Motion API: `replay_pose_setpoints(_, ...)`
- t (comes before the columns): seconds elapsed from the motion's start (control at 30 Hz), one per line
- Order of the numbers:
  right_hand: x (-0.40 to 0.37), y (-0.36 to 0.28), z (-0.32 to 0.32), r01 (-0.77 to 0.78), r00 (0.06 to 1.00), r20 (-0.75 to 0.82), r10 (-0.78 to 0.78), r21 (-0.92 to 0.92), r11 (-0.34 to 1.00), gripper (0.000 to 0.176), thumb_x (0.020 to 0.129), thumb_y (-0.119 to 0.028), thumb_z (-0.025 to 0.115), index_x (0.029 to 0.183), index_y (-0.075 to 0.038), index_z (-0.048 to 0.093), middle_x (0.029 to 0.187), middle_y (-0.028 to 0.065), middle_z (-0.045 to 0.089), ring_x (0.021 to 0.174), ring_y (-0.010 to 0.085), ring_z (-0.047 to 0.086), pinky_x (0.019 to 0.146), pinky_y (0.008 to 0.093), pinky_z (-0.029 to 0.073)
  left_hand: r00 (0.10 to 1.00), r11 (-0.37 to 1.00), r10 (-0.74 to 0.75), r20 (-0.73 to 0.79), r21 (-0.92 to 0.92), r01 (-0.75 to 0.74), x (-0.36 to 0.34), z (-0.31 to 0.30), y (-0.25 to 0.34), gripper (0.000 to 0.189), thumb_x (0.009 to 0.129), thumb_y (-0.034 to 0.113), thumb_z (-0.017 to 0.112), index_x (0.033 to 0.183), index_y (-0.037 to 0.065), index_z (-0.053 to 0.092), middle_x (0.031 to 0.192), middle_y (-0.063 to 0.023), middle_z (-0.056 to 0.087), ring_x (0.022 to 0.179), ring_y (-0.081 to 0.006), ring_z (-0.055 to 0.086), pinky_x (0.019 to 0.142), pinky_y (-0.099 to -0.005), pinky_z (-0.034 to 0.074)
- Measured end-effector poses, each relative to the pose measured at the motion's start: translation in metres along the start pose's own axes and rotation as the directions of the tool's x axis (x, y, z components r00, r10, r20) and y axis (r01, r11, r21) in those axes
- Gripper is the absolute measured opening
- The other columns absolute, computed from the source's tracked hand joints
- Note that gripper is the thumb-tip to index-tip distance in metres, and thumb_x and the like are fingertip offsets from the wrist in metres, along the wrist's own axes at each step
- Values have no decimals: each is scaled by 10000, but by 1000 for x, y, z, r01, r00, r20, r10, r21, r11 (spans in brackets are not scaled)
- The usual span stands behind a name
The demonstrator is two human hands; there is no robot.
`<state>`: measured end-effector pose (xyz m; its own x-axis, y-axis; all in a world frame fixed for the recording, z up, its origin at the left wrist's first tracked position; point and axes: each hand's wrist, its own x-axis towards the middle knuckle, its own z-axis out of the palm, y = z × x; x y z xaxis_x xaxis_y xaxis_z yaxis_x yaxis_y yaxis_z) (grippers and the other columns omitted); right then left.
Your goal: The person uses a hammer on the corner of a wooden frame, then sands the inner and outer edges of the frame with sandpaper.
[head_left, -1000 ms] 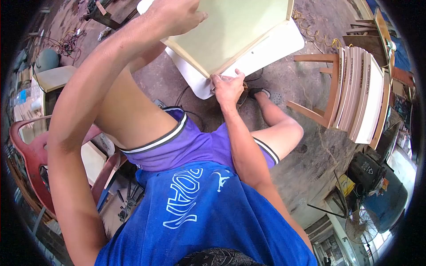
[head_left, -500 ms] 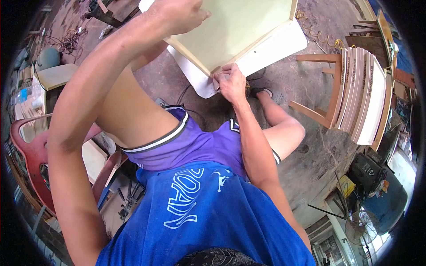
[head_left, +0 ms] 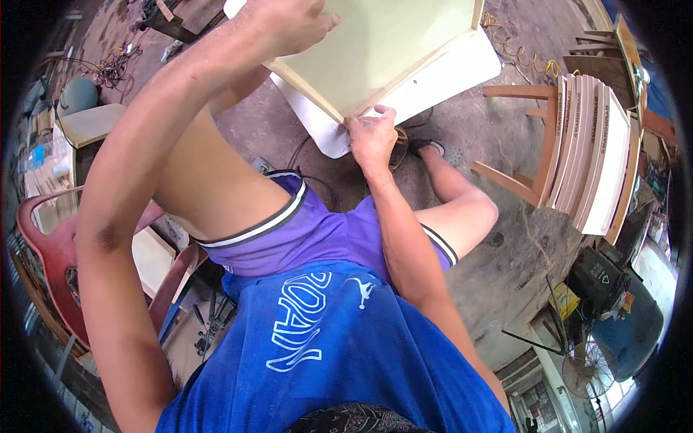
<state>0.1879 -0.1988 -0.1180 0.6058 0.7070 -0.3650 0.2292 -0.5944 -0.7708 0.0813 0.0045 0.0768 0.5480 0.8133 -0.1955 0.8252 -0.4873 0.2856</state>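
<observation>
A pale panel (head_left: 382, 50) with a raised wooden rim stands over a white rounded board (head_left: 447, 76) at the top centre. My left hand (head_left: 292, 25) is over the panel's left side, its fingers curled and partly cut off by the top edge; what it holds is hidden. At the panel's near corner, my right hand (head_left: 372, 137) has its fingers bent together against the wooden rim. Whatever lies between those fingers is too hidden to name.
On the right stands a wooden chair frame (head_left: 545, 144) with stacked pale boards (head_left: 595, 155). A red chair frame (head_left: 54, 252) is at the left. Coiled yellow hose (head_left: 498, 32) lies on the floor (head_left: 505, 267). A fan (head_left: 588, 368) stands at lower right.
My right hand has shifted slightly left along the near corner, and its wrist and forearm have swung left. My left hand has hardly moved.
</observation>
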Motion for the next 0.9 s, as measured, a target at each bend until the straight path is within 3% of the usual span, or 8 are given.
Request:
replay_pose_setpoints(0.2,12,-8,-9,121,990,101,-102,-202,972,635,799,-189,821,1271,73,487,995,300,723,934,441,736,855,457,579,999,999,43,-24,-32,-44,-3,0,-3,446,878,240,725,1125,-92,562,1002,-323,687,1010,-472,678,869,-507,552)
replay_pose_setpoints(0.33,5,1,-4,156,986,73,-148,-122,980,611,809,-208,809,1256,66,497,967,321,712,946,460,725,870,479,574,997,998,67,-46,-5,-67,-1,8,-6,435,877,239,726,1103,-97,569,988,-328,687,1003,-478,679,866,-510,553)
replay_pose_setpoints(0.47,25,-1,-15,146,989,43,-141,-169,975,547,807,-229,821,1192,54,554,979,296,722,946,448,727,862,466,571,998,999,41,-42,-17,-42,-2,-1,-2,426,878,239,727,1087,-98,571,971,-325,688,993,-479,679,861,-515,552)
replay_pose_setpoints(0.5,26,-4,-17,111,994,20,-110,-84,990,505,807,-230,825,1160,36,579,975,288,723,929,440,727,851,464,570,998,999,36,-44,-15,-37,-2,-2,-3,426,878,239,727,1087,-98,571,971,-325,688,993,-479,679,861,-515,552)
replay_pose_setpoints(0.63,16,9,-8,236,964,162,-210,-165,958,458,799,-238,834,1107,22,616,957,277,725,898,411,731,822,464,570,998,997,56,-28,-42,-58,1,2,-10,424,885,234,724,1094,-100,569,988,-328,686,1002,-479,678,862,-517,548)
replay_pose_setpoints(0.77,15,8,-4,136,990,40,-132,-153,979,392,810,-268,826,994,20,634,898,264,728,853,396,734,802,457,567,997,997,64,-32,-41,-66,1,3,-14,437,882,222,734,1121,-102,566,997,-336,683,1015,-478,675,864,-511,545)
replay_pose_setpoints(0.87,15,27,4,382,924,46,-379,-89,920,348,825,-264,807,950,14,641,862,241,725,825,405,728,792,458,565,991,989,88,-101,-109,-99,2,11,-20,444,868,217,752,1113,-106,572,979,-339,681,993,-480,680,842,-509,553)
replay_pose_setpoints(0.9,19,24,1,371,929,29,-370,-90,924,348,825,-264,807,950,14,641,862,241,725,825,405,728,792,458,565,990,987,107,-96,-106,-117,3,8,-19,444,868,217,752,1113,-106,572,979,-339,681,993,-480,680,842,-509,553)
